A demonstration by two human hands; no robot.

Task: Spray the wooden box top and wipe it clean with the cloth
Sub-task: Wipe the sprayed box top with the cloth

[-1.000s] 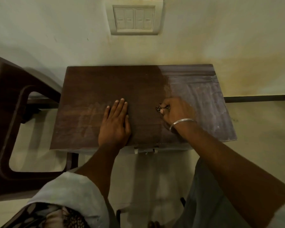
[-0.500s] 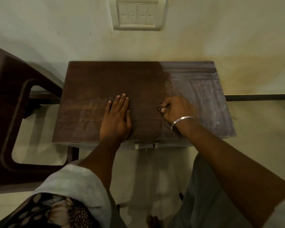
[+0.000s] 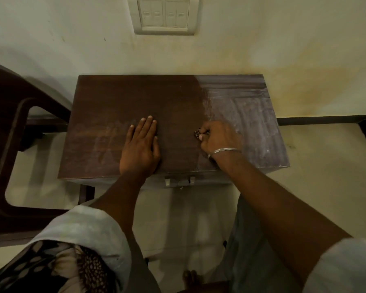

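A dark wooden box (image 3: 118,98) stands against the wall, its top facing me. The right part of the top looks pale and streaky; the left and middle look darker. My left hand (image 3: 141,148) lies flat on the top near the front edge, fingers together. My right hand (image 3: 217,137) is closed around a small patterned cloth (image 3: 197,134), pressed on the top right of centre; only a corner of the cloth shows past the fingers. A silver bangle sits on that wrist. No spray bottle is in view.
A dark plastic chair (image 3: 6,144) stands close on the left of the box. A switch panel (image 3: 164,15) is on the wall above. A metal latch (image 3: 179,180) hangs at the box's front edge. A dark skirting strip (image 3: 325,120) runs along the right wall.
Both hands stay nearly where they were on the box top. The view has shifted slightly downward, so the box and switch panel sit a little higher in the frame.
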